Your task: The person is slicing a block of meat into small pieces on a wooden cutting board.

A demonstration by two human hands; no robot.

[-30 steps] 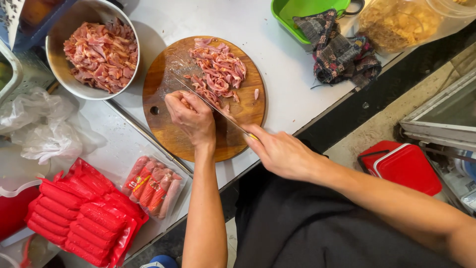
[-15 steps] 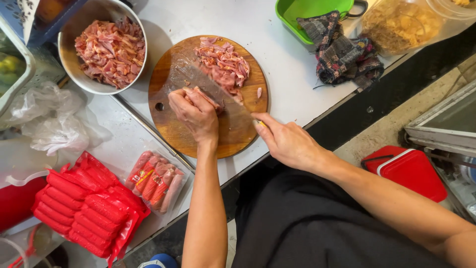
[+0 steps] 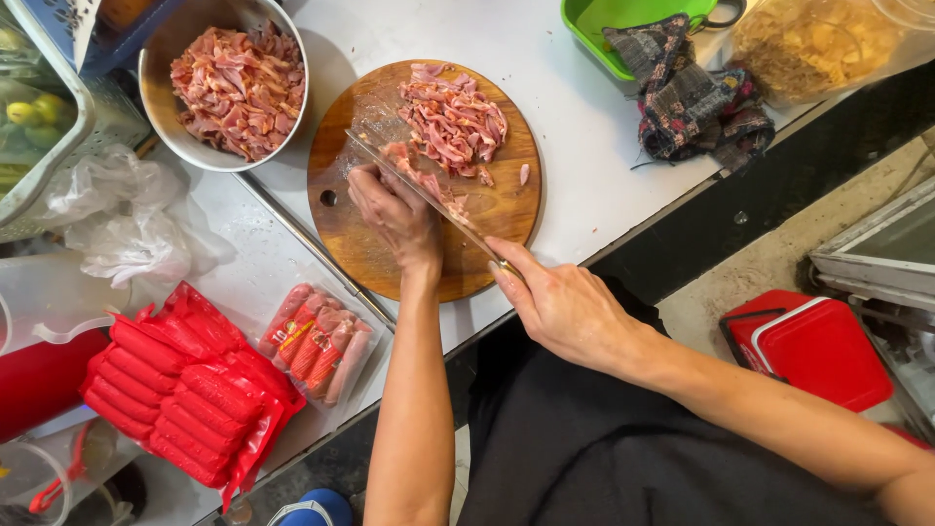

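While right hand [image 3: 565, 307] grips knife [image 3: 419, 190], curled left hand [image 3: 394, 214] pins pink, thin-sliced meat [image 3: 450, 122] on round wooden board [image 3: 360, 234]

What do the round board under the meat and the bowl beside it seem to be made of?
The round board looks like wood: brown, matte, with grain lines and darker, wet-looking patches. The bowl seems to be metal, probably steel: its grey rim and inner wall have a dull shine. Neither can be told for certain.
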